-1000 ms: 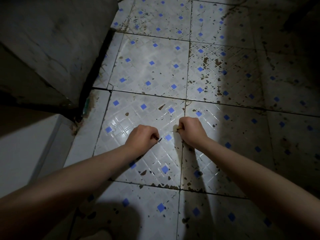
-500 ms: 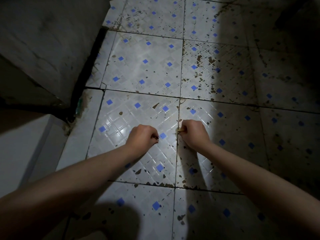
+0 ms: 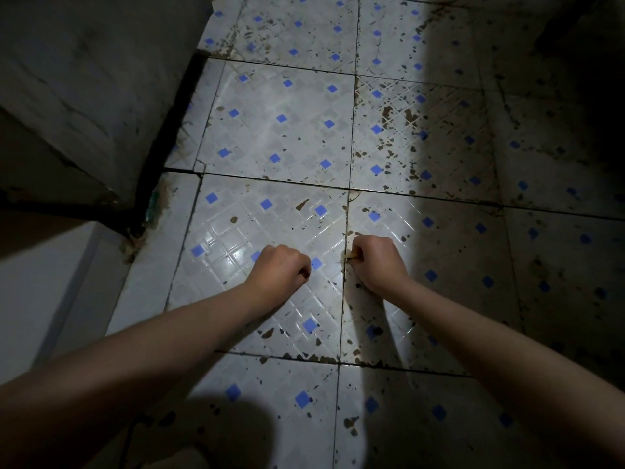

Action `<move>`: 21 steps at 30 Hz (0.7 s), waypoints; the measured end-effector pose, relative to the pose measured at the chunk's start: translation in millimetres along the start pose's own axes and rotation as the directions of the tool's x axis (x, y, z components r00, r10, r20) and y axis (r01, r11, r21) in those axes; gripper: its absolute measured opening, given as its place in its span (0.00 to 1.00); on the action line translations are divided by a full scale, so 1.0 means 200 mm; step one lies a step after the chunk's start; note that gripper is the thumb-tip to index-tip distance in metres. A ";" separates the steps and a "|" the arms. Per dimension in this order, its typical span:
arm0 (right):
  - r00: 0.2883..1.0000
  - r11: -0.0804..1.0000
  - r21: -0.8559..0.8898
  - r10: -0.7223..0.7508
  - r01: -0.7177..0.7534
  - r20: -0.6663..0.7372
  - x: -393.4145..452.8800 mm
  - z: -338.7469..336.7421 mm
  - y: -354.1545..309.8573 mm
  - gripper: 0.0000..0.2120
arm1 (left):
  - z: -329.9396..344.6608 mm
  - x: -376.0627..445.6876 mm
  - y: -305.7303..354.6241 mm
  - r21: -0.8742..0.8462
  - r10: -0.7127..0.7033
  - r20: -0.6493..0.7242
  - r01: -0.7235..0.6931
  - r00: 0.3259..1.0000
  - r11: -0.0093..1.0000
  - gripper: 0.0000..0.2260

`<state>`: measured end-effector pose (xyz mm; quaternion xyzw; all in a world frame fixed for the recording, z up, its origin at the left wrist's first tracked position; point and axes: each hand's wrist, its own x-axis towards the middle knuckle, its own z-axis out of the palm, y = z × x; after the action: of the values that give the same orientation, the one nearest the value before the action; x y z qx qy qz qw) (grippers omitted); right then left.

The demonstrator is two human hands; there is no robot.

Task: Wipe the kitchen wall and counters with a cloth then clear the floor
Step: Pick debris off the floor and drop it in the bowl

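Hands unmoved, right hand (image 3: 377,262) pinching scrap (image 3: 350,255)

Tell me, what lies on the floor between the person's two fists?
In the head view, between the left hand and right hand there is only bare floor tile: one blue diamond and a dark grout line.

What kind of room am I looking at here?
Probably a kitchen or washroom floor in a dim home, though no fittings show. The clues: a grimy tiled floor with blue diamonds, dark dirt specks and a grey concrete block at the left.
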<state>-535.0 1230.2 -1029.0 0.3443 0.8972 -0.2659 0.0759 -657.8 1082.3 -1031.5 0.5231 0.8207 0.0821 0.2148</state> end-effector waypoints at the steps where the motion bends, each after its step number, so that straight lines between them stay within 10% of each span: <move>1: 1.000 1.000 -0.002 -0.001 0.001 0.000 0.00 0.00 0.00 0.07 | 0.01 0.00 0.00 0.008 -0.004 0.001 0.004 1.000 1.000 0.09; 21: 0.995 0.991 0.092 0.095 -0.094 -0.004 -0.11 -0.04 0.05 0.05 | -0.06 0.02 -0.05 -0.332 -0.316 -0.041 0.285 0.948 0.899 0.05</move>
<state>-510.7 1228.7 -1019.3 0.3907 0.8671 -0.3014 0.0687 -672.6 1082.7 -1025.1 0.3434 0.8762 0.2054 0.2685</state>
